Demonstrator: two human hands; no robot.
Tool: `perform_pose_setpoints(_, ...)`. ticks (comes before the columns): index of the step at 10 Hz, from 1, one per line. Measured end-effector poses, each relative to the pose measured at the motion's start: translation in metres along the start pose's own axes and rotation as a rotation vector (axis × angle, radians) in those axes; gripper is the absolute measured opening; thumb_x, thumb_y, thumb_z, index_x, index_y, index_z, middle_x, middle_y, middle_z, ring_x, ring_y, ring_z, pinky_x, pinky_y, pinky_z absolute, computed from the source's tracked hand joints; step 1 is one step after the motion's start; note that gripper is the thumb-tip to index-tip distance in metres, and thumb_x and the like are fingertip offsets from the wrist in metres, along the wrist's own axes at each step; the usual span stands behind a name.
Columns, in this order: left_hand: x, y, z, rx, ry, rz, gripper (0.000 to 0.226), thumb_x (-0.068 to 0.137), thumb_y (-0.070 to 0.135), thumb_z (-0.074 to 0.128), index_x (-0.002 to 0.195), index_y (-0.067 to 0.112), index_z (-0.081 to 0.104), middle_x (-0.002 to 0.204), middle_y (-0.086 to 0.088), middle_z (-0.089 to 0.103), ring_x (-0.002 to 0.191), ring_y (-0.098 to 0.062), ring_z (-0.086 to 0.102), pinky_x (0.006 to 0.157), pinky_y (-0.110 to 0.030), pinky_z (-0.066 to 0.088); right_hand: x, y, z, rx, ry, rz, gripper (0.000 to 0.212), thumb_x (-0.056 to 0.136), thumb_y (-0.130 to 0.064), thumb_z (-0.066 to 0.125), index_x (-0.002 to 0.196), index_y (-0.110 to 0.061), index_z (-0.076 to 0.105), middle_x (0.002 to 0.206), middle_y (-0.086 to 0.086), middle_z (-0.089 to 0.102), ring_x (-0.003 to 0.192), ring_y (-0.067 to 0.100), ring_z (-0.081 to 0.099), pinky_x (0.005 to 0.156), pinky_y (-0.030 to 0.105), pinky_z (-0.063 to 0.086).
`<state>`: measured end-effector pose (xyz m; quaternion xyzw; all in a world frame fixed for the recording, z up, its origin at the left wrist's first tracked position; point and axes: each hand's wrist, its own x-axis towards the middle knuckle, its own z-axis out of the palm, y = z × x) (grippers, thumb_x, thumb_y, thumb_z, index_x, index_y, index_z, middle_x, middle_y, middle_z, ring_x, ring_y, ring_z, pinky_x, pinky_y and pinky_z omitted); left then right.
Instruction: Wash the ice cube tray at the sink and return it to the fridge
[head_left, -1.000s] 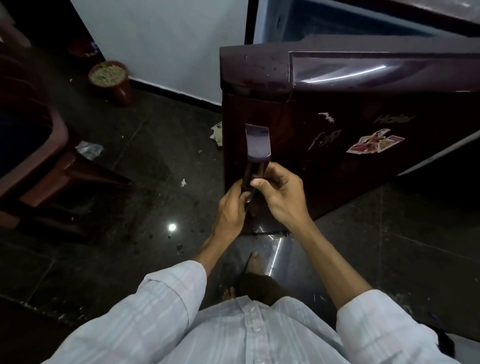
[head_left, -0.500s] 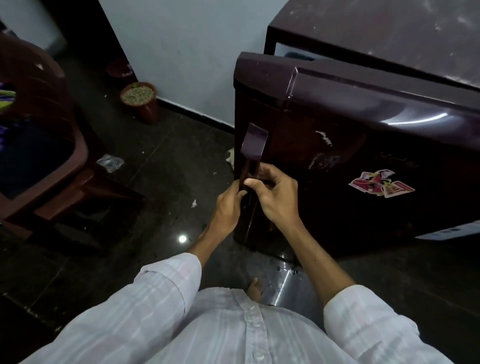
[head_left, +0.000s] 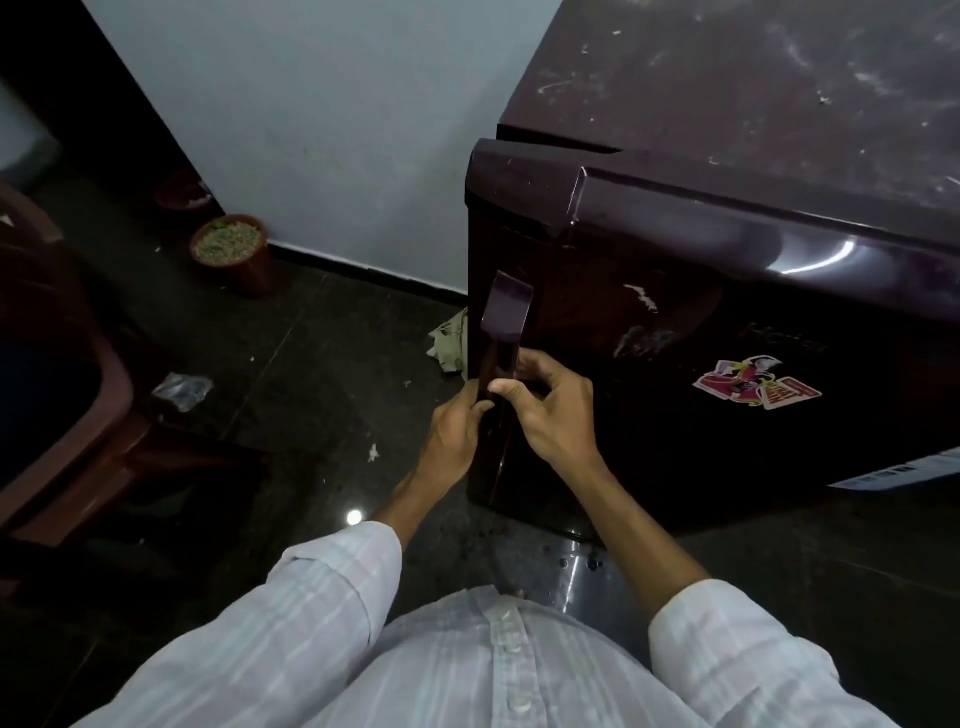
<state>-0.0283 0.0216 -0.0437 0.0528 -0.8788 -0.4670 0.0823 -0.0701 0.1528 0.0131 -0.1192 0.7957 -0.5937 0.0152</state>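
Observation:
A dark maroon fridge (head_left: 753, 78) stands to the right, and its door (head_left: 675, 405) lies nearly flush against the body. A vertical handle (head_left: 503, 317) sits at the door's left edge. My left hand (head_left: 452, 431) grips the lower part of the handle from the left. My right hand (head_left: 550, 410) curls round it from the right, thumb across the front. No ice cube tray shows in view.
A brown pot (head_left: 231, 249) of greenish matter stands by the white wall. A brown chair (head_left: 67, 395) fills the left side. A plastic wrapper (head_left: 182, 389) and a crumpled scrap (head_left: 449, 340) lie on the dark tiled floor beside the fridge.
The fridge door has swung from open, with the inside showing behind it, to nearly flush with the body. Both hands have stayed on the handle.

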Motion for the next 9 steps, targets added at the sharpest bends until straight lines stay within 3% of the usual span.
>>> perform_pose_setpoints(1, 0.0, -0.001, 0.0, -0.039, 0.003, 0.01, 0.031, 0.1, -0.001, 0.046, 0.129, -0.002, 0.056, 0.101, -0.002, 0.061, 0.089, -0.008, 0.06, 0.074, 0.002, 0.041, -0.003, -0.002, 0.004, -0.002, 0.04, 0.008, 0.036, 0.082, -0.018, 0.077, 0.115, -0.005, 0.07, 0.103, 0.001, 0.074, 0.099, 0.008, 0.07, 0.087, 0.026, 0.057)
perform_pose_setpoints(3, 0.002, -0.003, -0.004, -0.104, -0.05, 0.045, 0.033, 0.101, -0.002, 0.043, 0.131, 0.0, 0.056, 0.107, 0.001, 0.06, 0.098, -0.011, 0.063, 0.079, -0.002, 0.045, -0.01, -0.011, 0.009, -0.06, 0.093, 0.001, 0.028, 0.086, -0.018, 0.074, 0.112, -0.008, 0.071, 0.101, -0.005, 0.074, 0.098, 0.004, 0.069, 0.088, 0.024, 0.055)
perform_pose_setpoints(5, 0.0, -0.002, -0.01, -0.157, -0.084, 0.094, 0.032, 0.101, -0.002, 0.042, 0.131, 0.0, 0.054, 0.107, 0.001, 0.06, 0.097, -0.007, 0.061, 0.076, -0.003, 0.045, -0.017, -0.018, 0.015, -0.051, 0.142, 0.052, 0.028, 0.089, -0.018, 0.071, 0.115, -0.009, 0.07, 0.104, -0.006, 0.074, 0.099, 0.0, 0.068, 0.088, 0.018, 0.053)
perform_pose_setpoints(6, -0.005, -0.002, -0.01, -0.142, -0.072, 0.102, 0.037, 0.105, 0.015, 0.039, 0.141, 0.009, 0.047, 0.125, -0.005, 0.062, 0.113, -0.017, 0.061, 0.086, -0.02, 0.048, -0.026, -0.021, 0.02, -0.061, 0.168, 0.058, 0.027, 0.095, -0.019, 0.063, 0.121, -0.011, 0.067, 0.109, -0.007, 0.073, 0.104, 0.0, 0.067, 0.091, 0.019, 0.052)
perform_pose_setpoints(7, -0.021, -0.004, -0.007, -0.092, -0.068, 0.106, 0.05, 0.106, 0.03, 0.033, 0.154, 0.014, 0.03, 0.154, -0.008, 0.042, 0.14, -0.02, 0.043, 0.109, -0.032, 0.04, -0.044, -0.024, 0.022, -0.144, 0.145, 0.013, 0.033, 0.1, -0.018, 0.055, 0.132, -0.01, 0.06, 0.12, -0.01, 0.066, 0.114, -0.001, 0.061, 0.096, 0.015, 0.048)
perform_pose_setpoints(8, -0.046, 0.002, -0.003, -0.056, -0.058, 0.076, 0.059, 0.106, 0.031, 0.035, 0.158, 0.012, 0.014, 0.165, -0.008, 0.02, 0.15, -0.016, 0.023, 0.115, -0.029, 0.031, -0.069, -0.012, 0.019, -0.315, 0.149, -0.067, 0.033, 0.102, -0.015, 0.051, 0.133, -0.005, 0.058, 0.129, 0.006, 0.064, 0.121, 0.011, 0.059, 0.102, 0.02, 0.048)
perform_pose_setpoints(9, -0.075, 0.004, 0.005, 0.071, -0.059, 0.182, 0.063, 0.104, 0.036, 0.032, 0.158, 0.009, 0.011, 0.167, -0.008, 0.009, 0.15, -0.011, 0.012, 0.116, -0.026, 0.029, -0.095, 0.004, 0.012, -0.592, 0.146, -0.109, 0.035, 0.103, -0.017, 0.047, 0.135, -0.004, 0.056, 0.136, 0.013, 0.059, 0.131, 0.02, 0.052, 0.107, 0.034, 0.046)
